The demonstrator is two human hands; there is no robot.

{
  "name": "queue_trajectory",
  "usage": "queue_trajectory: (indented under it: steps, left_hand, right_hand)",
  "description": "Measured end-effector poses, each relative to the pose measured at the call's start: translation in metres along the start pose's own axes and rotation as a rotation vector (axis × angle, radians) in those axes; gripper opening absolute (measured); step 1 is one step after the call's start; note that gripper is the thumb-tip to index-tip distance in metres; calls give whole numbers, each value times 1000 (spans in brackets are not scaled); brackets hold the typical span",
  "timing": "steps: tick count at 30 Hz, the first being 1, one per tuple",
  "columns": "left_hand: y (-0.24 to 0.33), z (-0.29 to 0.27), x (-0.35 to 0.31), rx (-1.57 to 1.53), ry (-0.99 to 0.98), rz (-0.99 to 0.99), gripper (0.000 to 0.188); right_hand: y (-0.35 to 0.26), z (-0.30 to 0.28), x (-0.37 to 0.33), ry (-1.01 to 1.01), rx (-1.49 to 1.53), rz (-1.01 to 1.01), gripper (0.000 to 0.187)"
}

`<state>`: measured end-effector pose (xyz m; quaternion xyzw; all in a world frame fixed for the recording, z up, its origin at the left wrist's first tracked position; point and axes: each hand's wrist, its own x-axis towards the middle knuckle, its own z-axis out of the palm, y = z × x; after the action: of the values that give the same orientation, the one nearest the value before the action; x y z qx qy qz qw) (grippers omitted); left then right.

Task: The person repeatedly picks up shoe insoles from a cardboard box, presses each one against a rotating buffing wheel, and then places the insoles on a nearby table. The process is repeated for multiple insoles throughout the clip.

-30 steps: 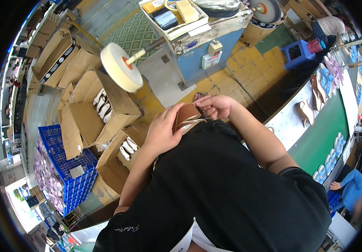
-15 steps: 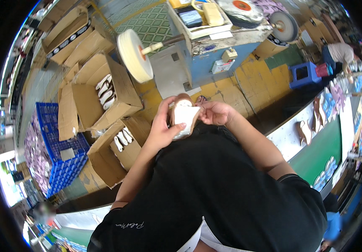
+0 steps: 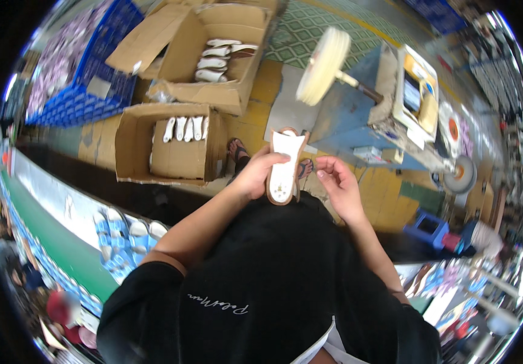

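Observation:
My left hand [image 3: 256, 176] is closed around the middle of a white sandal [image 3: 285, 173] with a brown edge, its thumb pressed on the white face. The sandal points away from me, upright in front of my black shirt. Small gold-coloured marks show at its near end. What lies behind it is mostly hidden, though a second brown edge shows beside it. To the right of the sandal, my right hand [image 3: 341, 185] hangs apart from it, fingers loosely bent and spread from the thumb, with nothing visible in them.
Ahead left, a small carton [image 3: 134, 145] and a larger carton [image 3: 231, 91] hold white footwear, beside a blue crate [image 3: 100, 94]. A buffing wheel [image 3: 325, 65] juts from a blue machine [image 3: 346, 124] ahead right. Blue-strapped sandals [image 3: 115, 233] sit on a green-topped line behind left.
My view has swung left, so the cartons and machine appear farther right. My right hand has come away from the sandal, which my left hand still holds, now showing its full length.

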<state>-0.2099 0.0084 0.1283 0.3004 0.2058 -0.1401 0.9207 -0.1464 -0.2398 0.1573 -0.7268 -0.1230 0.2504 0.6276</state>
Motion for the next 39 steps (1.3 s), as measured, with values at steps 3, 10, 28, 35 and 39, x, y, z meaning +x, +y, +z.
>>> queue_trajectory:
  steps: [3, 10, 28, 35, 39]
  left_hand:
    - [-10, -5, 2, -90, -11, -45, 50]
    - [-21, -31, -13, -208, 29, -134, 35]
    - [99, -432, 7, 527, 1360, 287, 64]
    - [104, -725, 53, 576, 1591, -20, 55]
    - [132, -848, 88, 966, 1533, 53, 57]
  right_hand:
    - [-28, 26, 17, -36, -373, -313, 21]
    - [-34, 69, 28, -144, -484, -404, 12]
    - [118, 37, 78, -481, -875, 479, 27]
    - [131, 55, 127, -632, -1060, 831, 34]
    - [151, 94, 182, -363, -704, 1162, 31]
